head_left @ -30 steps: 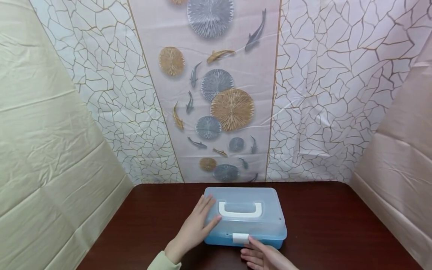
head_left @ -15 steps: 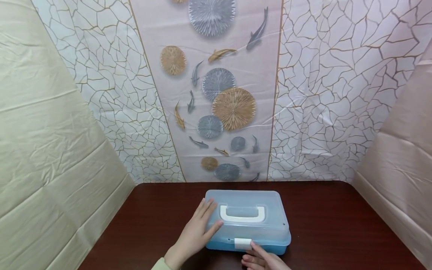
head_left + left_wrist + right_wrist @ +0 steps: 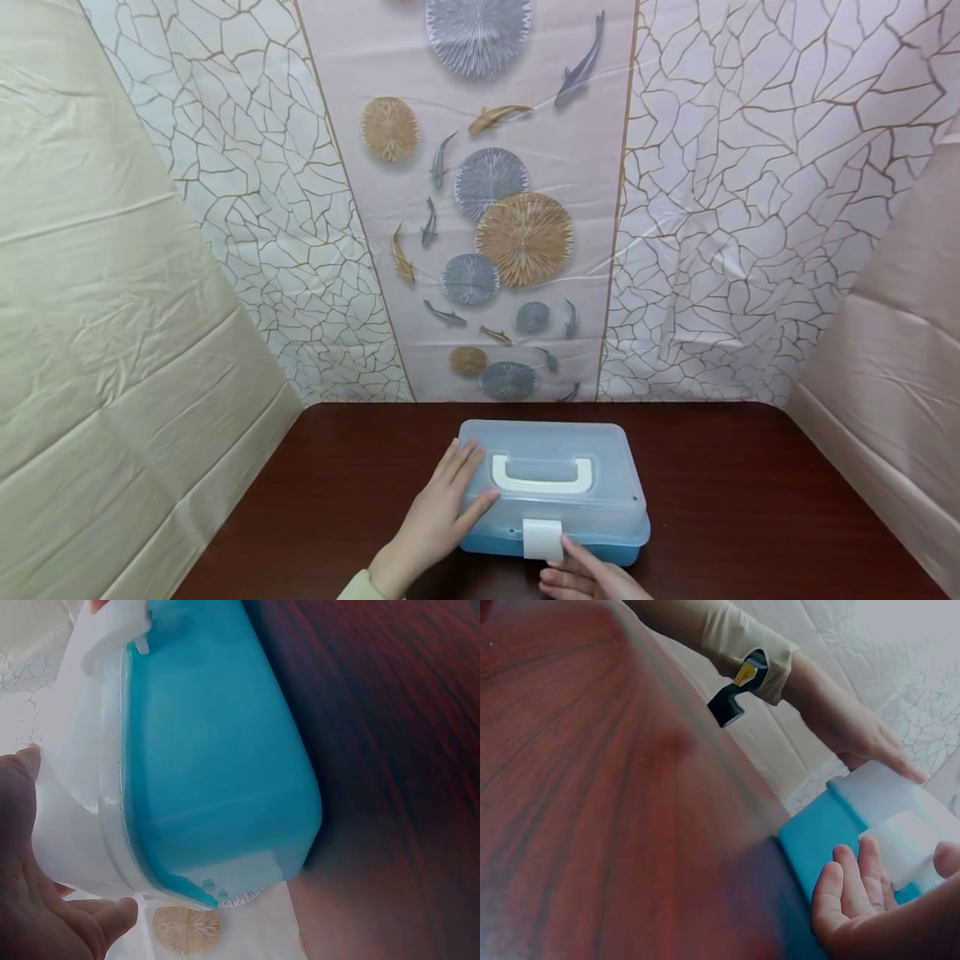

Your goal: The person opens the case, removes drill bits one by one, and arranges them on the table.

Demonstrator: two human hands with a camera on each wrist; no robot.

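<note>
A box with a translucent lid and blue base (image 3: pixel 555 546) stands on the dark red-brown table, its lid closed and white handle (image 3: pixel 542 486) on top. My left hand (image 3: pixel 431 521) rests on the lid's left side, fingers spread; the left wrist view shows its thumb and fingers along the lid (image 3: pixel 67 802). At the front, the white latch (image 3: pixel 542 540) tilts outward from the box. My right hand (image 3: pixel 592 575) is at the latch, one fingertip touching its right edge. In the right wrist view the other fingers (image 3: pixel 851 881) lie loosely extended below the latch (image 3: pixel 900 847).
The dark table (image 3: pixel 735 500) extends around the box. Behind it hangs a patterned cloth (image 3: pixel 517 242) with fish and round motifs, and pale draped sides (image 3: pixel 112 350) stand left and right. A black and yellow device (image 3: pixel 739 690) sits at the left sleeve's cuff.
The latch has swung outward and up from the box front, showing more of its white face. The box sits a little lower and farther right in view; both hands keep their places on it.
</note>
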